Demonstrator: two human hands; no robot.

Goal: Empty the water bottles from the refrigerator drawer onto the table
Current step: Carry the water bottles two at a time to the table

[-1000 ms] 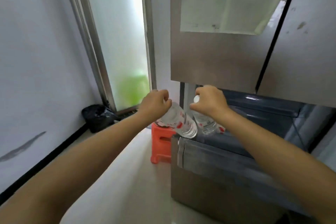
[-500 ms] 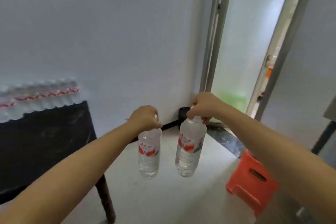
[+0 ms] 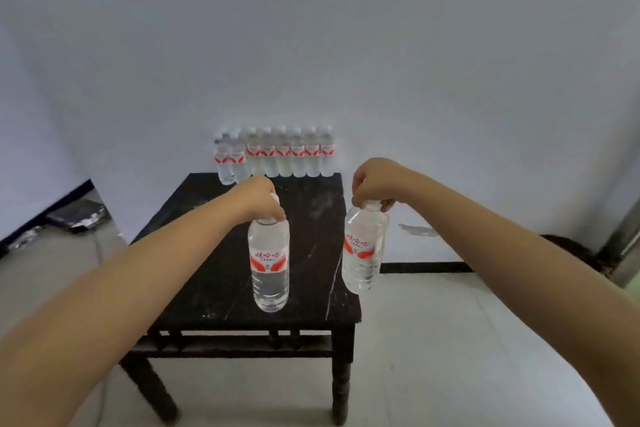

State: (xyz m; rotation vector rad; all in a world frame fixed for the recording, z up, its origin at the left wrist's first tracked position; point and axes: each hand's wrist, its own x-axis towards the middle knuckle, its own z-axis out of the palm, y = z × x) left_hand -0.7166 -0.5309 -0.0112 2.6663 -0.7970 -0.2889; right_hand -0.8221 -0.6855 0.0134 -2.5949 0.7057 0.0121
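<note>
My left hand [image 3: 259, 198] grips the cap of a clear water bottle [image 3: 269, 263] with a red-and-white label, hanging upright over the near part of the black table [image 3: 214, 274]. My right hand [image 3: 372, 184] holds a second water bottle [image 3: 363, 248] by its cap, hanging slightly tilted at the table's right edge. Both bottles are in the air above the tabletop. A row of several matching bottles [image 3: 277, 152] stands along the table's far edge against the white wall. The refrigerator drawer is out of view.
The small black wooden table stands against a white wall on a pale tiled floor [image 3: 450, 340]. Flat dark clutter [image 3: 76, 215] lies on the floor at the left. A dark object [image 3: 571, 250] sits by a metal door frame [image 3: 623, 239] at the right.
I have turned left from the refrigerator and doorway to face the table. Both bottles, lifted from the drawer, now hang by their caps over the table.
</note>
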